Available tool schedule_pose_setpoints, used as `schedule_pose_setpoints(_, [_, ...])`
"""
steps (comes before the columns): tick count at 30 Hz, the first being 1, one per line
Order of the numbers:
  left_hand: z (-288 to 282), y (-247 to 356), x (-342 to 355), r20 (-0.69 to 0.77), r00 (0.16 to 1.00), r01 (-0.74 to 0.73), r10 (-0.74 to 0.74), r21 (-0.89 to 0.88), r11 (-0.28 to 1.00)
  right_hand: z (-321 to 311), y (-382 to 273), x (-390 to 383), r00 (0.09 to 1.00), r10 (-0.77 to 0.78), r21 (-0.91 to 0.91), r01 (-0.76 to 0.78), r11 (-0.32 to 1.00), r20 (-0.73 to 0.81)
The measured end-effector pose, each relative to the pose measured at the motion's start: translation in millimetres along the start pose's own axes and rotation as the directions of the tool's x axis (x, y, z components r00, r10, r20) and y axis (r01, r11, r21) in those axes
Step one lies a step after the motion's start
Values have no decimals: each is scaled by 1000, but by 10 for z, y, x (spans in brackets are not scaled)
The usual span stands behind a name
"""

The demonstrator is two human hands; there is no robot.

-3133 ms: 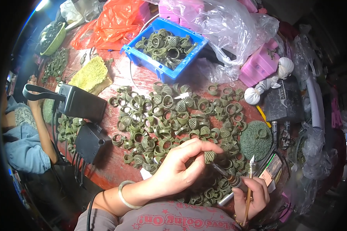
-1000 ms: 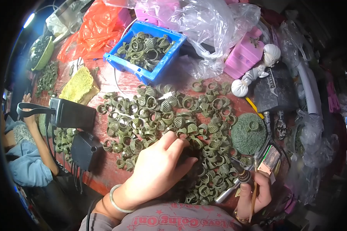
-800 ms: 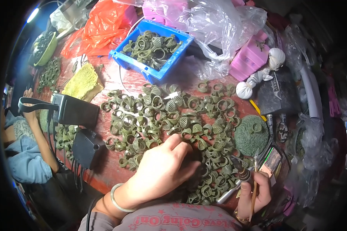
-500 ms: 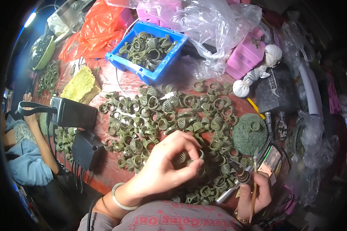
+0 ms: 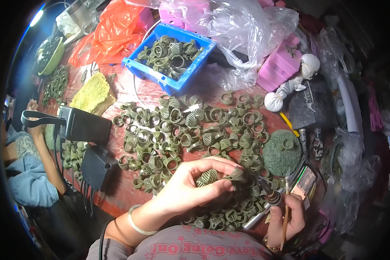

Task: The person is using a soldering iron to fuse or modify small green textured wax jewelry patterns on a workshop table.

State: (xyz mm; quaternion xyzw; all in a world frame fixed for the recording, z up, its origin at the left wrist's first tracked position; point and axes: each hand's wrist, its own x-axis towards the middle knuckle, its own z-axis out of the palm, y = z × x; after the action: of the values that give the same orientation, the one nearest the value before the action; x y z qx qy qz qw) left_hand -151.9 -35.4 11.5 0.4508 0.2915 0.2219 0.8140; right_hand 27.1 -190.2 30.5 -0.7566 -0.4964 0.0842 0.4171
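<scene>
Between the thumb and fingertips of my left hand is a green ring with a ribbed, leaf-like top. Another ribbed ring shows in the hollow of that hand; whether it is held or lies beneath, I cannot tell. My right hand is closed around a dark pen-like handpiece, its tip pointing up toward the left hand. A thin brush with a wooden handle is in the same hand. Many similar green rings lie spread over the red tabletop around my hands.
A blue bin of rings stands at the back. A round green pad bears one ring. Black boxes, a yellow sponge, a pink container and plastic bags surround the work area. Another person's arm is at left.
My left fingers have opened out a little and turned the ring, so its ribbed top now faces up to the right. The right hand has stayed nearly still.
</scene>
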Motion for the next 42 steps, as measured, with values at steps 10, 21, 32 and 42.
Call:
schedule_pose_setpoints(10, [-14, -34, -12, -31, 999, 32, -39, -193, 981, -5, -23, 35, 998, -6, -50, 9, 999, 58])
schedule_pose_setpoints(21, [28, -98, 16, -55, 997, -52, 56, 79, 996, -6, 8, -11, 1000, 17, 5, -17, 1000, -12])
schedule_pose_setpoints(32, [-32, -122, 53, 36, 918, -375, 395, 402, 836, 15, 21, -5, 1000, -1, 6, 1, 1000, -8])
schedule_pose_setpoints(42, [3, -104, 34, -34, 898, -355, 439, 536, 766, -20, 25, 21, 992, -89, -72, 95, 993, 90])
